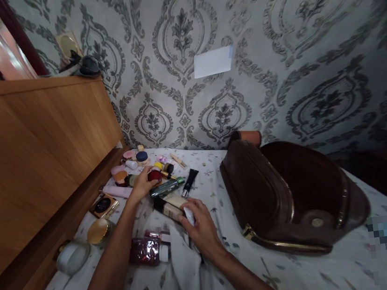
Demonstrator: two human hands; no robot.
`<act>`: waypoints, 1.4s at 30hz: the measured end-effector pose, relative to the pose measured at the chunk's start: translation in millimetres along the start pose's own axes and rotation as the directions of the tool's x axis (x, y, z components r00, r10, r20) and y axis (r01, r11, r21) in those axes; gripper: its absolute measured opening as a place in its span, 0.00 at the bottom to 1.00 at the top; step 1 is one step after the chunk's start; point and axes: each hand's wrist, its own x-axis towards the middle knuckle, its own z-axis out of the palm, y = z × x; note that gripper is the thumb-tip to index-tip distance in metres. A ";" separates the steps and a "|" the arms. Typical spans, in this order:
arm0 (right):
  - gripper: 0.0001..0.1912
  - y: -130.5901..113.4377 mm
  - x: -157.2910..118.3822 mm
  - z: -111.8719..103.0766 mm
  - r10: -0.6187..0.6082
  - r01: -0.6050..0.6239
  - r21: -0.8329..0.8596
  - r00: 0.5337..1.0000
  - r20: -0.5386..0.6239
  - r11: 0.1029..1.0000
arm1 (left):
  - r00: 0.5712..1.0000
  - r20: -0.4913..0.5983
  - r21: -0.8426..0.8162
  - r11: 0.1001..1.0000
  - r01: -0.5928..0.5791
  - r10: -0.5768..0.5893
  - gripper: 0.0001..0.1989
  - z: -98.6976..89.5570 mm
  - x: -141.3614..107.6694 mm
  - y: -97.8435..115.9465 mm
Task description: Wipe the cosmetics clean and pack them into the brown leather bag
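Observation:
My left hand [142, 185] reaches in among the cosmetics, its thumb and index finger closed round the edge of a small red round jar [154, 176]. Lower and to the right, my right hand [202, 227] grips a small white tube [189, 215], mostly covered by the fingers. Against those fingers lies a foundation bottle [172, 210] with a black cap. A green-capped clear bottle [165, 187] rests between the two hands. Just beyond my right hand is a black tube [191, 181]. Below my left wrist a dark pink bottle [145, 252] with a white cap lies on its side.
An open brown leather bag [256, 193] stands at the right on the patterned sheet [226, 272]. Along the left, beside a wooden panel [44, 135], sit a gold-lidded jar [98, 232], a frosted jar [74, 257] and a compact [102, 205]. A patterned wall rises behind.

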 end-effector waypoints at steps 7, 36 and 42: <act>0.09 -1.5 -0.4 -0.9 0.001 -0.001 -0.003 1.000 0.001 1.000 | 1.000 -0.009 0.037 0.999 -0.020 0.021 0.25 0.2 0.6 -0.4; 0.10 -3.6 -1.2 -1.7 0.003 -0.003 -0.025 1.000 -0.004 1.000 | 0.994 0.061 0.207 0.973 -0.100 0.089 0.27 2.9 8.8 -8.6; 0.09 -4.2 -0.8 -3.1 -0.014 0.014 -0.038 1.000 0.003 0.999 | 0.994 0.083 0.236 0.967 -0.094 0.076 0.26 2.3 12.7 2.2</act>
